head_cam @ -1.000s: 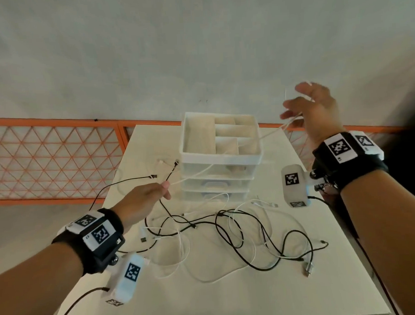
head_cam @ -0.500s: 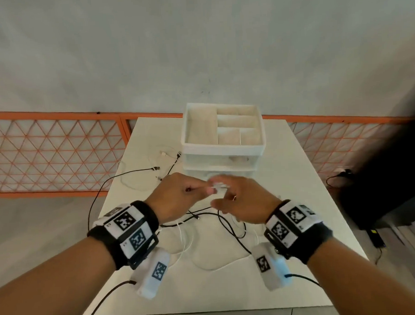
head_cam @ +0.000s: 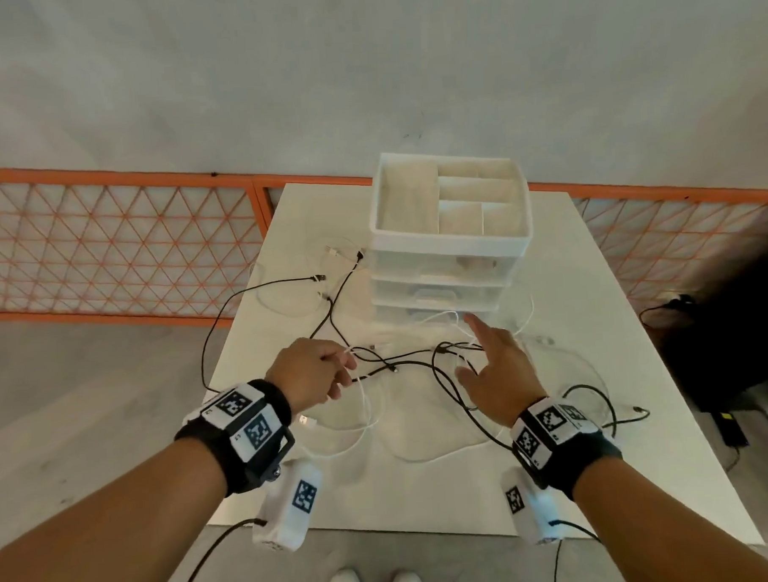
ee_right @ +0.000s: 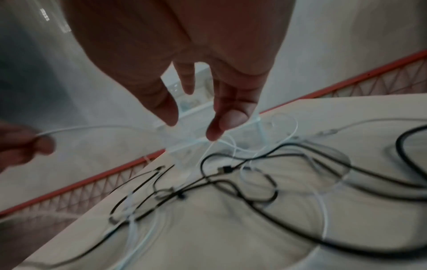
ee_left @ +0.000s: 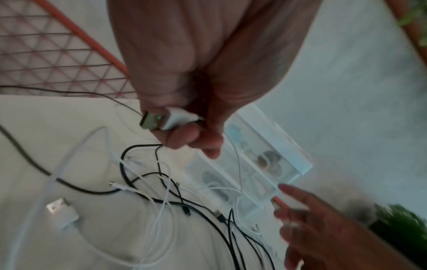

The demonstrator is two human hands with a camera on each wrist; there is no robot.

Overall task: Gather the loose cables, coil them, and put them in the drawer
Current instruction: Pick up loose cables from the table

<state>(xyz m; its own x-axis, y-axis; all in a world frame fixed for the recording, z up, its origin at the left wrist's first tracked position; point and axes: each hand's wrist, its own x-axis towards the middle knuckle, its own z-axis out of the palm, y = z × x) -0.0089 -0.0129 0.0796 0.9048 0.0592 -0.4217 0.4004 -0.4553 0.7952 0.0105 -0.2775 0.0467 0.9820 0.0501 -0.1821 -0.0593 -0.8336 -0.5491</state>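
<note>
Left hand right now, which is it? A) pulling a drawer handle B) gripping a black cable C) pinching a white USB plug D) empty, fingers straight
C: the left wrist view shows the left hand pinching the white USB plug between thumb and fingers, above the tangled cables.

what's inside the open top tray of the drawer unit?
The top tray of the drawer unit shows only bare divided compartments in the head view; no cable lies in them. The near wall hides the front strip of each compartment floor.
</note>
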